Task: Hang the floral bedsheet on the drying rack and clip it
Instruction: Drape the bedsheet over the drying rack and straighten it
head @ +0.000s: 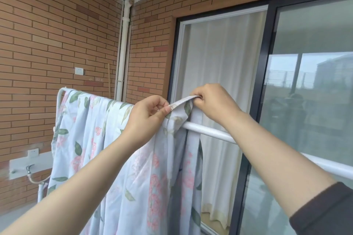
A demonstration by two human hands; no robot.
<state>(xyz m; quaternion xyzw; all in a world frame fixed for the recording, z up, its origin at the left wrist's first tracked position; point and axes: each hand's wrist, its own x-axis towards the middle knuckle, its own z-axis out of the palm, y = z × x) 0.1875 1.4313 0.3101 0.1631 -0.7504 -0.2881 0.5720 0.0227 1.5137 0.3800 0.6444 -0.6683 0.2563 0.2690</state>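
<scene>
The floral bedsheet (107,149), pale blue with pink flowers and green leaves, hangs bunched over the left part of the white top bar of the drying rack (208,132). My left hand (147,118) pinches the sheet's upper edge between thumb and fingers. My right hand (212,101) grips the same edge a little further right, above the bar. A short strip of hem is stretched between the two hands. The bar runs bare to the right of the sheet. No clip is in view.
A brick wall (47,44) with a white drainpipe (123,53) stands behind the rack. A tap (29,168) and sockets sit low on the left. A sliding glass door (315,82) with a white curtain is close on the right.
</scene>
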